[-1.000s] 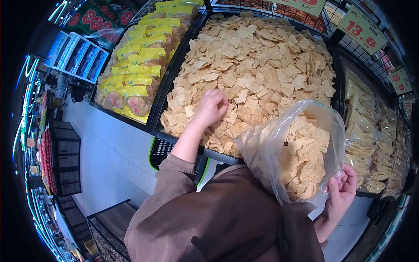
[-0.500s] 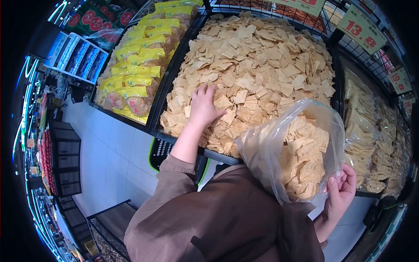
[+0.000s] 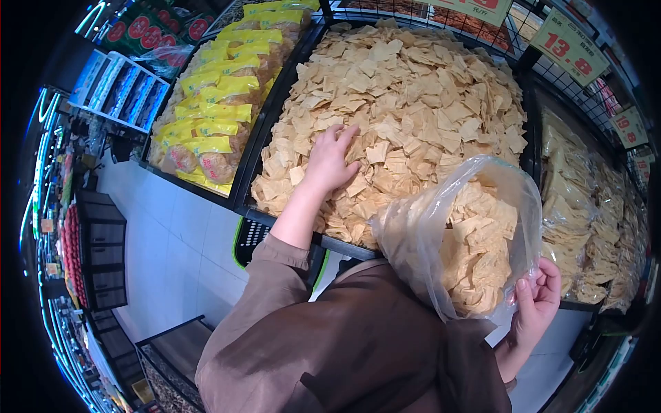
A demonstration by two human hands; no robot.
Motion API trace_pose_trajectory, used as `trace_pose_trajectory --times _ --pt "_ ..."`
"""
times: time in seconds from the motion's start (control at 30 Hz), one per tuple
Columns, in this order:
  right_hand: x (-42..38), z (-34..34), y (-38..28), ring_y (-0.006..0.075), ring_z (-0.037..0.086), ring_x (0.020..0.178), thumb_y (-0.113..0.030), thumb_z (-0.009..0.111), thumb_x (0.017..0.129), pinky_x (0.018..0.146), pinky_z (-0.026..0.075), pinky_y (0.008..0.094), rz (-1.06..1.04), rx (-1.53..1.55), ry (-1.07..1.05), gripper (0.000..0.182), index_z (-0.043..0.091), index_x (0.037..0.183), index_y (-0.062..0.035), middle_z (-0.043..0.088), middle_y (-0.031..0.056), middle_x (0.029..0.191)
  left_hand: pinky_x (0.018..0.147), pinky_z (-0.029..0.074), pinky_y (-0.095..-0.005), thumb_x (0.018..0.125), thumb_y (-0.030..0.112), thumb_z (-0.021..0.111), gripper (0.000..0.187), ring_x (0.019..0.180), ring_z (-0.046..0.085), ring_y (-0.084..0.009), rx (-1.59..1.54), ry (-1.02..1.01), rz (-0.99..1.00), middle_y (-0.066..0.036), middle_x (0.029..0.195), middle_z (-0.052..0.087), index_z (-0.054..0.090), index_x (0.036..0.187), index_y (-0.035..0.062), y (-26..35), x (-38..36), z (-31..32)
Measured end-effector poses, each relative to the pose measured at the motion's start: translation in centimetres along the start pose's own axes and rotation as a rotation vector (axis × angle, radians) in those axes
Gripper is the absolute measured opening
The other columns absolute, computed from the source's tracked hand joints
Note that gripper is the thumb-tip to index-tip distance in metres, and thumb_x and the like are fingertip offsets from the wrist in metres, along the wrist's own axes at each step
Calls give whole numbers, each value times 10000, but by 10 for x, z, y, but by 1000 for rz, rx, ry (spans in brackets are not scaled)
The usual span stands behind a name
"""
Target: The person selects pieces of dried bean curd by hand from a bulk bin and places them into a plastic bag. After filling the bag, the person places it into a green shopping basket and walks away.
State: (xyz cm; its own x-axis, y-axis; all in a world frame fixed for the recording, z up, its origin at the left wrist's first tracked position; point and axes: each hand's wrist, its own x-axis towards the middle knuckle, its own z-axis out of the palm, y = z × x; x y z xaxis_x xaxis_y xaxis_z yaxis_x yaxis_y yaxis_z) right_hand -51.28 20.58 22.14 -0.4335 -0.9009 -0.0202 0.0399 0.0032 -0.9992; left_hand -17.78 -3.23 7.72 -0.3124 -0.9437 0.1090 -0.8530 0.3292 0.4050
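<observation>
My left hand (image 3: pixel 331 160) is over the lower left part of a heap of thin, pale tan flakes (image 3: pixel 413 89) in a black bin. Its fingers are spread and touch the flakes, with nothing held. At the lower right, my right hand (image 3: pixel 539 294) pinches the rim of a clear plastic bag (image 3: pixel 420 234). The bag's mouth gapes open, and many of the same flakes (image 3: pixel 480 248) fill its inside. It rests against the bin's front edge and my body.
Yellow-topped packets (image 3: pixel 224 86) fill the bin on the left. Bagged goods (image 3: pixel 575 206) lie in the bin on the right. Price signs (image 3: pixel 570 47) hang on a wire rack. A black basket with a green rim (image 3: pixel 251 234) is below the bin.
My left hand has shifted slightly right and away from me over the flakes, its fingers now pointing further right. My right hand and the bag have barely moved.
</observation>
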Motion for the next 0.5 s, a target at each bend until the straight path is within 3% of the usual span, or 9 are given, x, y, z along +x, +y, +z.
trace_pose_trajectory --times 0.2,0.33,0.4,0.5 --pt "2 3 -1 57 528 627 69 617 839 549 448 169 7 0 -32 383 487 1198 44 583 48 886 965 459 -458 682 130 734 908 1210 470 -425 112 -270 -10 -215 1475 302 297 1460 299 29 14 -24" --pt "2 5 -1 56 526 627 67 618 840 549 447 169 -1 0 -25 378 487 1194 43 580 46 883 992 444 -440 686 75 702 929 1198 477 -445 169 -384 52 -227 1452 318 260 1479 275 26 25 -22" --pt "2 4 -1 56 525 626 67 620 840 545 446 170 5 1 -22 373 488 1189 42 578 45 881 991 444 -434 700 8 639 863 1194 482 -437 121 -414 13 -231 1432 338 307 1453 266 26 26 -23" --pt "1 3 0 56 524 625 68 620 840 544 445 171 16 0 -20 373 488 1187 41 573 41 876 992 439 -431 712 11 667 785 1204 477 -417 -54 -391 -49 -225 1417 355 374 1405 236 12 33 -22"
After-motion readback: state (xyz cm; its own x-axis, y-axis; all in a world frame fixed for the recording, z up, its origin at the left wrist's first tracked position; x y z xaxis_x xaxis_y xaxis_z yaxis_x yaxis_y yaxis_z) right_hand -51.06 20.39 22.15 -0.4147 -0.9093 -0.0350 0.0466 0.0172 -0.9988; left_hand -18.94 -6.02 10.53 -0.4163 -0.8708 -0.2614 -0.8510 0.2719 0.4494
